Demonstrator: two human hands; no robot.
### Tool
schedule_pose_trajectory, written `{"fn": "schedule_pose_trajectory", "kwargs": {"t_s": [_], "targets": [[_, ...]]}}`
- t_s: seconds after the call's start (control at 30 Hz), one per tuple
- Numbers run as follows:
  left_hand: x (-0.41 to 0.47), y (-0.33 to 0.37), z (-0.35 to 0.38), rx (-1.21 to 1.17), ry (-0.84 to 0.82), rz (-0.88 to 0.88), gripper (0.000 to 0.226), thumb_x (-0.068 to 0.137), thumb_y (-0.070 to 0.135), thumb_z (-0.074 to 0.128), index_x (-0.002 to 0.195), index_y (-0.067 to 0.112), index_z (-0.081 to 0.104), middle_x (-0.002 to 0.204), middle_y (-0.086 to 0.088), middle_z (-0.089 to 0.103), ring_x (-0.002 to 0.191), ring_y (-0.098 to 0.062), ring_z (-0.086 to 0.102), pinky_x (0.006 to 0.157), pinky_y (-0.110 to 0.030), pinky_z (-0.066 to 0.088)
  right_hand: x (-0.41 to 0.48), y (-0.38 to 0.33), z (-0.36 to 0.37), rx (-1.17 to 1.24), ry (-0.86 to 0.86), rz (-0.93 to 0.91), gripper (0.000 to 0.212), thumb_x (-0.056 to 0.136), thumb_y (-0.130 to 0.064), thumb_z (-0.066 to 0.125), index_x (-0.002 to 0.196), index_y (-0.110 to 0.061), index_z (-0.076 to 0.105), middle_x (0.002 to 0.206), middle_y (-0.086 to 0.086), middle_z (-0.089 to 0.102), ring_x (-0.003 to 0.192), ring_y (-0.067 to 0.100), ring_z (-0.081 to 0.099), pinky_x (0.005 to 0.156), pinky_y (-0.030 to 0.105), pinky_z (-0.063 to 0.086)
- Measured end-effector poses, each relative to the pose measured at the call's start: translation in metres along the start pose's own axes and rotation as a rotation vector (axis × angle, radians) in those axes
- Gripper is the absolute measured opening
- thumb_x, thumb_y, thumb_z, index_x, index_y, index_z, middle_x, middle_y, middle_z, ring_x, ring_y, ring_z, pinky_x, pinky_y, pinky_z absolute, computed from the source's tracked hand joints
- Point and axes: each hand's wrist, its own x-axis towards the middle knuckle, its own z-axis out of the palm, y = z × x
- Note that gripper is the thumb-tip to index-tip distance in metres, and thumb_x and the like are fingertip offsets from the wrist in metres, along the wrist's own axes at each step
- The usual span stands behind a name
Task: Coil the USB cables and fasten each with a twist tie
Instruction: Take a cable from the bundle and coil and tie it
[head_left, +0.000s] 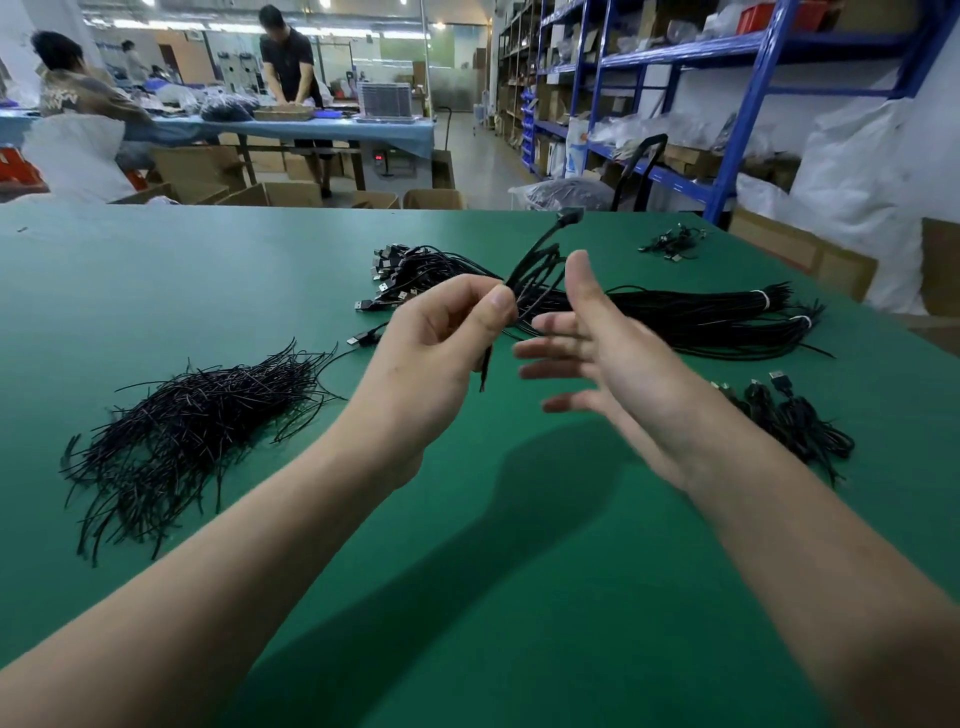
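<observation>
forearms (208, 597) cross the worktop (467, 597); left hand (441, 338) pinches the coiled cable (535, 270), right hand (613, 364) spread beside it; grip loops firmly for tying.

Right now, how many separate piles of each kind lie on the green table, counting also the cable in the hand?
Pile of thin black twist ties: 1
Pile of long uncoiled black USB cables: 1
Small piles of coiled black cables: 2
Coiled black cable pinched in left hand: 1
Total: 5
</observation>
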Motion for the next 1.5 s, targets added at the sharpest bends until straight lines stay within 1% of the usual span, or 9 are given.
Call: {"fn": "schedule_pose_trajectory", "kwargs": {"t_s": [0.1,0.43,0.6,0.73,0.87,1.0,1.1,1.3,1.5], "targets": [[-0.009,-0.003,0.014,-0.03,-0.034,0.059,0.019,0.105,0.011,0.051,0.093,0.009,0.065,0.073,0.016,0.064,0.065,0.005,0.056,0.062,-0.006,0.041,0.0,0.005,0.004,0.266,-0.204,0.005,0.099,0.077,-0.078,0.044,0.131,0.003,0.057,0.117,0.018,0.071,0.113,0.027,0.068,0.102,0.049,0.051],[-0.019,-0.014,0.028,-0.034,0.024,-0.019,0.019,0.101,0.018,0.06,0.088,0.016,0.074,0.075,0.005,0.064,0.064,-0.014,0.05,0.062,-0.018,0.039,-0.001,0.011,0.016,0.267,0.001,-0.186,0.045,0.087,-0.055,0.051,0.097,-0.012,0.056,0.109,0.018,0.074,0.104,0.031,0.071,0.1,0.043,0.052],[-0.021,-0.02,0.03,-0.065,0.069,-0.098,0.016,0.096,0.025,0.067,0.088,0.019,0.08,0.073,0.012,0.066,0.067,-0.007,0.055,0.068,-0.016,0.043,-0.003,0.015,0.017,0.229,0.013,-0.262,0.034,0.106,-0.038,0.043,0.086,-0.012,0.053,0.094,0.007,0.079,0.076,0.016,0.072,0.064,0.024,0.054],[-0.022,-0.021,0.03,-0.144,0.109,-0.093,0.01,0.092,0.023,0.073,0.092,0.018,0.082,0.092,0.006,0.078,0.088,-0.007,0.07,0.083,-0.022,0.051,0.0,0.016,0.013,0.195,0.085,-0.28,0.034,0.108,-0.034,0.041,0.085,-0.013,0.055,0.088,0.007,0.078,0.082,0.02,0.074,0.073,0.028,0.06],[-0.019,-0.016,0.023,-0.053,0.266,-0.039,0.01,0.094,0.032,0.07,0.096,0.028,0.078,0.085,0.011,0.074,0.082,-0.004,0.065,0.073,-0.015,0.045,0.004,0.013,0.0,0.036,0.247,-0.296,0.03,0.11,-0.03,0.038,0.087,-0.013,0.051,0.072,0.0,0.074,0.078,0.02,0.075,0.082,0.042,0.056],[-0.012,-0.012,0.018,0.148,0.16,-0.026,0.03,0.097,0.041,0.063,0.126,0.036,0.068,0.11,0.012,0.069,0.095,0.0,0.061,0.078,-0.022,0.049,-0.003,0.011,0.011,-0.256,0.178,-0.332,0.031,0.107,-0.023,0.04,0.082,-0.011,0.052,0.058,0.001,0.062,0.05,0.023,0.069,0.054,0.042,0.054],[-0.016,-0.009,0.023,-0.004,0.079,-0.101,0.016,0.098,0.038,0.062,0.109,0.033,0.073,0.103,0.0,0.074,0.081,-0.005,0.064,0.074,-0.023,0.051,-0.009,0.02,0.028,-0.628,0.129,-0.363,0.025,0.101,-0.015,0.038,0.085,-0.013,0.057,0.063,0.003,0.065,0.054,0.028,0.064,0.051,0.041,0.052],[-0.02,-0.016,0.027,-0.083,0.166,-0.107,0.036,0.088,0.046,0.063,0.094,0.011,0.071,0.101,-0.028,0.069,0.087,-0.026,0.066,0.09,-0.061,0.051,-0.016,0.029,0.041,-0.84,0.148,-0.394,0.024,0.106,-0.024,0.032,0.099,-0.015,0.054,0.084,0.007,0.067,0.075,0.034,0.06,0.065,0.048,0.05],[-0.017,-0.028,0.022,-0.078,0.188,-0.117,0.024,0.103,0.024,0.055,0.095,0.016,0.077,0.096,0.003,0.079,0.09,-0.017,0.073,0.08,-0.036,0.059,-0.009,0.028,0.038,-0.608,-0.069,-0.27,0.027,0.108,-0.034,0.031,0.096,-0.029,0.055,0.07,-0.01,0.058,0.057,0.005,0.053,0.058,0.035,0.043]]}}
